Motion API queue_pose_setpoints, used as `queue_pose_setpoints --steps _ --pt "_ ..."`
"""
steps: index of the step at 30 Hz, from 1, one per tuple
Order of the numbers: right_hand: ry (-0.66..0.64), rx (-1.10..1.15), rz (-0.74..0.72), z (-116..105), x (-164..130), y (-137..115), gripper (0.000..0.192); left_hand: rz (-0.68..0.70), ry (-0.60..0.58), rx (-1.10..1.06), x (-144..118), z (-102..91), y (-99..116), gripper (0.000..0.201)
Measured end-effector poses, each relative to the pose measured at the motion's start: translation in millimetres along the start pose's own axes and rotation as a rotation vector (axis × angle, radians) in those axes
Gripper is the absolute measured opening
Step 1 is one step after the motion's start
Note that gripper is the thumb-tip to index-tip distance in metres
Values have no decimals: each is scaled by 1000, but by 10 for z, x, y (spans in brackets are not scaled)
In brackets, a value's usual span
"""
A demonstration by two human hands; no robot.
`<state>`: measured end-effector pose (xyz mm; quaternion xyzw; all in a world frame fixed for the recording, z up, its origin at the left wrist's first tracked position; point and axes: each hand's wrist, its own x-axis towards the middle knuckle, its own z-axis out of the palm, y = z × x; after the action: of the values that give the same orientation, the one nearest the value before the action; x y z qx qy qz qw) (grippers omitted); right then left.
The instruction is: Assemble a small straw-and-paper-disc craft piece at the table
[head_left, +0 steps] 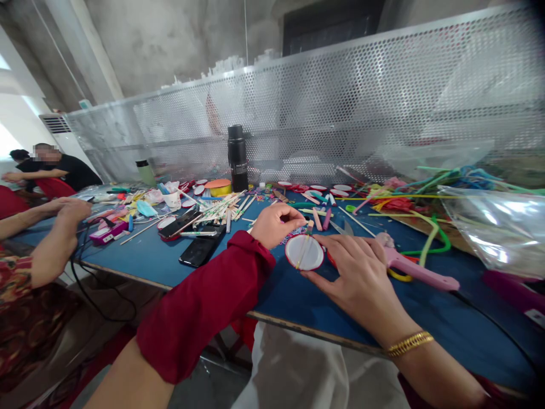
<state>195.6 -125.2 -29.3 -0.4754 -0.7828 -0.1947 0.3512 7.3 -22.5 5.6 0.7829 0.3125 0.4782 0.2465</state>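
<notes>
A small round white disc with a red rim (303, 253) is gripped at its right edge between the thumb and fingers of my right hand (356, 270). A thin stick (305, 245) lies across its face and juts past the top rim. My left hand (276, 225) is closed in a pinch just above the disc, by the stick's upper end; what its fingertips hold is too small to make out. Small colourful bands (293, 232) lie on the table behind the disc. A pink glue gun (419, 271) rests right of my right hand.
On the blue table (162, 258) are phones (201, 245), a pile of thin sticks (221, 209), a black bottle (237, 159), scissors (343, 227), and a clear plastic bag (489, 227). Another person's hands (63, 227) are at the left. A perforated metal panel (340, 108) stands behind.
</notes>
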Motion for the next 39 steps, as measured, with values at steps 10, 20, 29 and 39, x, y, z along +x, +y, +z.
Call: queue_pose_setpoints --steps 10,20,29,39 --pt "-1 8 -3 -2 1 4 46 8 -2 8 1 4 -7 11" --pt "-6 -7 5 -10 4 -1 48 16 -11 -22 -3 -5 -32 12" --pt "13 -17 1 -15 10 -7 46 18 -9 3 -2 -17 -18 14" --pt "3 -9 2 -5 2 4 47 19 0 -11 -2 -17 -17 12"
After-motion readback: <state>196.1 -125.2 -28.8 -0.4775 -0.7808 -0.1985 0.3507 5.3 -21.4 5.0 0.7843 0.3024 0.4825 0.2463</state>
